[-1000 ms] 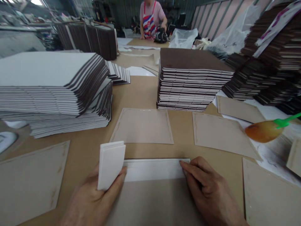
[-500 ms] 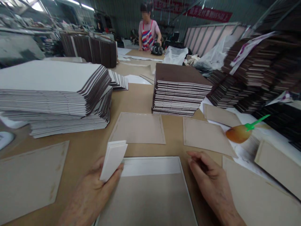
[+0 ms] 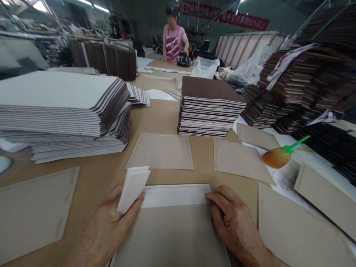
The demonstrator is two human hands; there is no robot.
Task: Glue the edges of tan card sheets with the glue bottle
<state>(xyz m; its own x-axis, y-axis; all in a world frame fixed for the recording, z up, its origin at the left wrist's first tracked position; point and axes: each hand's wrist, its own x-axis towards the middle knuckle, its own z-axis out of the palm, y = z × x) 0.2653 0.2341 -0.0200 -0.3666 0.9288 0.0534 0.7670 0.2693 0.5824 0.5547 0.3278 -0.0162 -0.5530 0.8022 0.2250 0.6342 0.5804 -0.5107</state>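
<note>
My left hand (image 3: 104, 218) is closed around a small bundle of white card strips (image 3: 134, 188), which stands up tilted between thumb and fingers. Its thumb reaches the upper left corner of a grey-beige board (image 3: 172, 233) in front of me. Across the board's far end lies a flat white strip (image 3: 175, 195). My right hand (image 3: 233, 215) is closed, fingers curled, with thumb and forefinger at the strip's right end by the board's corner. Its fingertips partly hide the edge there.
Loose beige boards (image 3: 162, 150) lie around the brown table. A tall stack of white-topped panels (image 3: 55, 92) stands left, a brown-covered stack (image 3: 208, 89) ahead. On the right are an amber, bulb-shaped object with a green stem (image 3: 278, 157) and dark piles (image 3: 300, 81). A person (image 3: 174, 40) stands across the table.
My right hand has moved left from beside the board onto the white strip's right end. The left hand still holds the card strips. The view has shifted slightly.
</note>
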